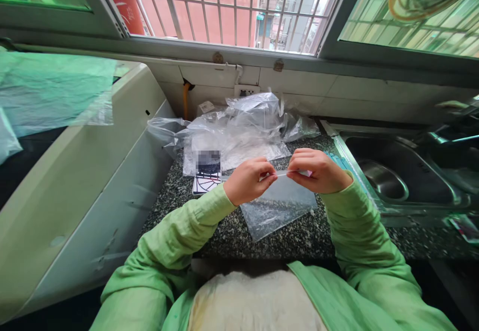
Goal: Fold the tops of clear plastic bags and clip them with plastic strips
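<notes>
My left hand (251, 179) and my right hand (316, 170) face each other above the counter, close together. Each is closed in a pinch on the top edge of a clear plastic bag (280, 209). The flat bag hangs down between them, its lower corner over the speckled counter. Just left of my left hand lies a flat card or box (207, 176) with dark and white artwork, its upper part blurred out. Behind both hands rises a heap of crumpled clear plastic bags (235, 131).
A steel sink (404, 171) is set into the counter (220, 236) on the right. A white appliance (101, 211) with plastic sheeting (56, 89) on top stands at the left. At the back are a wall socket (247, 90) and a barred window (232, 9).
</notes>
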`<state>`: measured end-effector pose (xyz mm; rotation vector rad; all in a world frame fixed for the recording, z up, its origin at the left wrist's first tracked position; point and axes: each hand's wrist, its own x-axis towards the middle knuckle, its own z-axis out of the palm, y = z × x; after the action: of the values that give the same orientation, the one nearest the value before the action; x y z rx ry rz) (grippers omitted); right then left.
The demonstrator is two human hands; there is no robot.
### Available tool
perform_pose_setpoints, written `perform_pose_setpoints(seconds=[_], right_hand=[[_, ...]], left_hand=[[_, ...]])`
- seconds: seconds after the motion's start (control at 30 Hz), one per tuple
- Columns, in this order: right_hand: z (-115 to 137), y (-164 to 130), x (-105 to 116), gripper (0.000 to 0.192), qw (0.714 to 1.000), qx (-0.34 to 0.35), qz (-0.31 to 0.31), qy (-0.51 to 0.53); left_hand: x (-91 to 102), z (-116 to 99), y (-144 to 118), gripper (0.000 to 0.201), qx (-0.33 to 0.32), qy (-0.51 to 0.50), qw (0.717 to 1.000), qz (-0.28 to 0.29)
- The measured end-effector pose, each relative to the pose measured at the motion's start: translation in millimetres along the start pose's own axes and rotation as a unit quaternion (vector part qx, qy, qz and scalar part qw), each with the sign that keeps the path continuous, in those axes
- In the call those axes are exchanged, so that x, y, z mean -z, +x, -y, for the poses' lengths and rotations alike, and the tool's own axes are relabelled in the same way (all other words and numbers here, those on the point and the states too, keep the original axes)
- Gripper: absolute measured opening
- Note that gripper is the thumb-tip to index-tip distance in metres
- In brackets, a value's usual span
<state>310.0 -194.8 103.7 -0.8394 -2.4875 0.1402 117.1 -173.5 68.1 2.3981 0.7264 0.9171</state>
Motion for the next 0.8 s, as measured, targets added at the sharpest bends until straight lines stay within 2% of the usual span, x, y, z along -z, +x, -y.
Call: perform_pose_setpoints(seconds=[0.43, 0.8], right_hand=[[-5.0, -7.4, 16.0, 0.013, 0.999, -0.031, -0.027, 0.019], [-6.4, -9.5, 18.9, 0.016, 0.998, -0.055, 0.009, 0.029]], left_hand=[[-1.2, 1.0, -1.4, 0.012, -0.004, 0.007, 0.999, -0.043], [-2.1, -1.8, -2.1, 0.013, -0.012, 0.034, 0.999, -0.040]])
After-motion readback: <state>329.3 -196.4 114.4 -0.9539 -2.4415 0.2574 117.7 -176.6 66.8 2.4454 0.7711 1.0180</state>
